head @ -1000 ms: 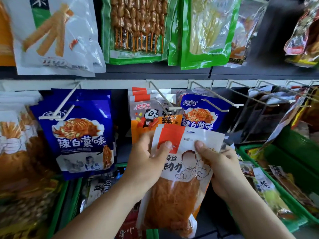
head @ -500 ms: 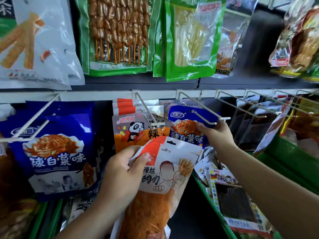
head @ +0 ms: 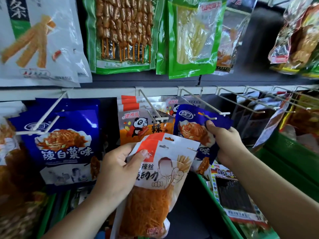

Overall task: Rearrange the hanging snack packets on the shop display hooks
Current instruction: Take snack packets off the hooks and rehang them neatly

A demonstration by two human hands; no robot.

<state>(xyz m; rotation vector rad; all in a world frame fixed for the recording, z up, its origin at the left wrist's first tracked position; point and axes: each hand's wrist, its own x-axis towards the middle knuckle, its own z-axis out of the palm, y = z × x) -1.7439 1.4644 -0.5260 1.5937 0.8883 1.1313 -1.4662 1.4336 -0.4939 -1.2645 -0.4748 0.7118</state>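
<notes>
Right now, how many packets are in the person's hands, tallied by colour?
White-and-red packets, fanned in the left hand: 3, going by the hang holes that show
Blue packet, gripped by the right hand: 1
Total: 4

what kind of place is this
Most likely a shop's snack aisle: sealed snack packets hang in rows on white wire hooks, with green bins of more packets below.

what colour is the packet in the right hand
Deep blue packet, white lettering, orange food picture; head view.
</notes>
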